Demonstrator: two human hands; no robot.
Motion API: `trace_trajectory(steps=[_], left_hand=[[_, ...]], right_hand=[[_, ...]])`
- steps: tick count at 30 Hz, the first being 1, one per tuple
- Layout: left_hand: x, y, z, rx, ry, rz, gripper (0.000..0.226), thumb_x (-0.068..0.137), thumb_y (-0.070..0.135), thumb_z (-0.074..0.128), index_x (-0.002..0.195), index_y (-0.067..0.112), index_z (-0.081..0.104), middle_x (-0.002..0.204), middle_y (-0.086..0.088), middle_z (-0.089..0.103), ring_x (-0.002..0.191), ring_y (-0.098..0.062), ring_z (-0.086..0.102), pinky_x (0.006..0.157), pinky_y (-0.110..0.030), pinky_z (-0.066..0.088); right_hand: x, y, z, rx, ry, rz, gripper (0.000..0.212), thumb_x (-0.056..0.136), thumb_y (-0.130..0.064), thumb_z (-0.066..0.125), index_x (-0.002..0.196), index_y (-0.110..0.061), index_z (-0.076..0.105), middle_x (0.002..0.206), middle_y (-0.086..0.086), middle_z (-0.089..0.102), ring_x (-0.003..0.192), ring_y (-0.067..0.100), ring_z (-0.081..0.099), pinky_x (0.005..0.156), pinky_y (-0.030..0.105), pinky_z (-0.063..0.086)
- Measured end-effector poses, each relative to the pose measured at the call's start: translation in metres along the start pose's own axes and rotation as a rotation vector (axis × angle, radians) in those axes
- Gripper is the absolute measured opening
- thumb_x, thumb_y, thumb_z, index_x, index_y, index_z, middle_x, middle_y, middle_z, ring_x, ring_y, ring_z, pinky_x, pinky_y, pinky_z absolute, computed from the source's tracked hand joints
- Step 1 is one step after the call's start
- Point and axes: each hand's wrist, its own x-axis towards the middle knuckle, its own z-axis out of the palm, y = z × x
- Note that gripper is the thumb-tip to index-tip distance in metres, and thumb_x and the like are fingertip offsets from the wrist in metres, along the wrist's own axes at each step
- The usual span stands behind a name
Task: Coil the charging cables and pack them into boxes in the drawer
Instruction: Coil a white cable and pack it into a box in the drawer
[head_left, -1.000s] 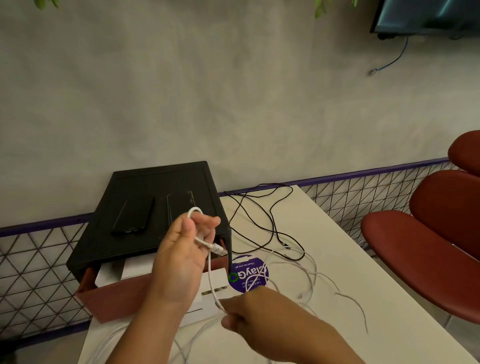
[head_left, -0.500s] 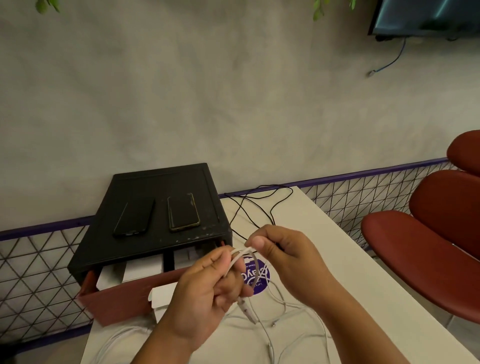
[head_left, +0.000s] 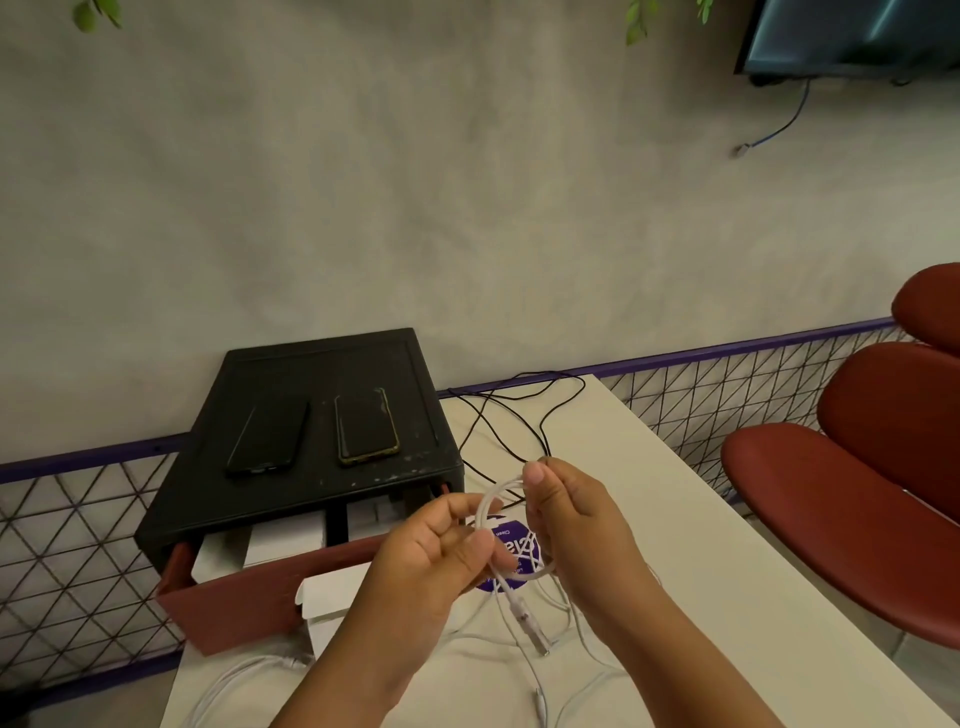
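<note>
Newly joined before the open red plastic drawer (head_left: 244, 597): left hand (head_left: 431, 556) and right hand (head_left: 576, 519) pinching thin white charging cable (head_left: 491, 497) into a first loop; coiling barely begun.

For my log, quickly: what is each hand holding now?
Left hand: grips the white cable loop.
Right hand: pinches the same loop at its top.

White charging cable (head_left: 487, 512): one small upright loop, pinched between left hand (head_left: 436, 561) and right hand (head_left: 571, 519); its connector end hangs below. Spare white cables (head_left: 234, 680) loose on bench (head_left: 649, 493). Black cable (head_left: 519, 415) uncoiled behind. Red-brown drawer (head_left: 234, 597) pulled open, white boxes (head_left: 280, 545) inside; open white box (head_left: 332, 592) just in front.
</note>
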Motion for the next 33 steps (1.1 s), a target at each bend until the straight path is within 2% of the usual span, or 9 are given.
trace_trajectory(steps=[3, 6, 10, 12, 19, 22, 26, 29, 33], left_hand=[[-0.003, 0.002, -0.001, 0.044, -0.032, -0.028, 0.029, 0.074, 0.031, 0.057, 0.098, 0.016, 0.064, 0.063, 0.005, 0.064, 0.064, -0.006, 0.060, 0.059, -0.016, 0.043], [-0.003, 0.005, 0.000, 0.128, -0.022, -0.027, 0.010, 0.085, 0.007, 0.060, 0.091, 0.014, 0.064, 0.066, 0.006, 0.068, 0.062, -0.001, 0.061, 0.052, -0.011, 0.041], [0.000, 0.004, -0.005, 0.400, 0.070, 0.080, 0.019, 0.088, 0.006, 0.057, 0.087, 0.022, 0.066, 0.075, 0.014, 0.071, 0.074, -0.004, 0.067, 0.061, -0.012, 0.047], [0.001, 0.004, -0.007, 0.478, 0.101, 0.126, 0.018, 0.090, 0.010, 0.055, 0.087, 0.022, 0.067, 0.072, 0.016, 0.069, 0.070, -0.001, 0.065, 0.058, -0.012, 0.047], [0.002, 0.013, -0.002, 0.141, 0.120, 0.140, 0.023, 0.092, 0.013, 0.052, 0.074, 0.015, 0.067, 0.071, 0.000, 0.067, 0.066, -0.006, 0.059, 0.070, -0.024, 0.052], [-0.001, 0.015, 0.002, 0.070, 0.160, 0.145, 0.025, 0.093, 0.013, 0.048, 0.077, 0.017, 0.067, 0.073, 0.001, 0.069, 0.066, -0.006, 0.058, 0.075, -0.031, 0.052], [-0.003, 0.015, 0.008, 0.041, 0.211, 0.141, 0.031, 0.094, 0.012, 0.042, 0.078, 0.020, 0.067, 0.075, 0.000, 0.070, 0.066, -0.008, 0.057, 0.077, -0.033, 0.051], [-0.003, 0.016, 0.009, -0.052, 0.219, 0.093, 0.032, 0.094, 0.012, 0.041, 0.077, 0.021, 0.067, 0.071, -0.003, 0.070, 0.064, -0.009, 0.056, 0.073, -0.030, 0.047], [-0.006, 0.018, 0.012, -0.205, 0.195, 0.049, 0.025, 0.093, 0.014, 0.040, 0.083, 0.011, 0.063, 0.064, -0.004, 0.066, 0.059, -0.009, 0.054, 0.071, -0.028, 0.044]], right_hand=[[0.000, 0.001, 0.000, -0.013, 0.002, 0.006, 0.033, 0.096, -0.035, 0.039, 0.068, -0.019, 0.049, 0.062, 0.000, 0.050, 0.065, 0.017, 0.053, 0.062, 0.029, 0.044], [0.000, 0.001, 0.000, -0.018, 0.002, 0.006, 0.034, 0.096, -0.035, 0.039, 0.068, -0.019, 0.050, 0.061, -0.001, 0.050, 0.065, 0.018, 0.054, 0.062, 0.029, 0.043], [0.000, 0.003, -0.001, -0.009, -0.010, 0.023, 0.035, 0.095, -0.038, 0.039, 0.065, -0.023, 0.048, 0.050, -0.009, 0.049, 0.060, 0.012, 0.049, 0.057, 0.025, 0.040], [0.000, 0.003, -0.001, 0.037, -0.015, 0.041, 0.035, 0.095, -0.038, 0.039, 0.065, -0.021, 0.049, 0.053, -0.007, 0.049, 0.063, 0.015, 0.050, 0.059, 0.026, 0.041], [-0.006, 0.008, 0.005, 0.101, -0.066, -0.058, 0.036, 0.086, -0.053, 0.038, 0.062, -0.030, 0.050, 0.052, -0.013, 0.051, 0.051, 0.002, 0.046, 0.049, 0.013, 0.036], [-0.006, 0.009, 0.007, 0.021, -0.005, -0.155, 0.035, 0.087, -0.055, 0.033, 0.065, -0.033, 0.050, 0.059, -0.015, 0.056, 0.055, 0.001, 0.052, 0.053, 0.014, 0.039], [-0.005, 0.008, 0.011, -0.038, 0.077, -0.270, 0.044, 0.079, -0.074, 0.025, 0.067, -0.042, 0.052, 0.065, -0.020, 0.058, 0.061, 0.001, 0.056, 0.051, 0.011, 0.041], [-0.006, 0.009, 0.011, -0.078, 0.117, -0.255, 0.035, 0.081, -0.059, 0.026, 0.068, -0.033, 0.046, 0.063, -0.017, 0.058, 0.064, 0.009, 0.058, 0.050, 0.012, 0.042], [-0.009, 0.006, 0.013, -0.116, 0.131, -0.215, 0.029, 0.080, -0.050, 0.027, 0.069, -0.029, 0.044, 0.059, -0.007, 0.053, 0.059, 0.015, 0.057, 0.053, 0.025, 0.047]])
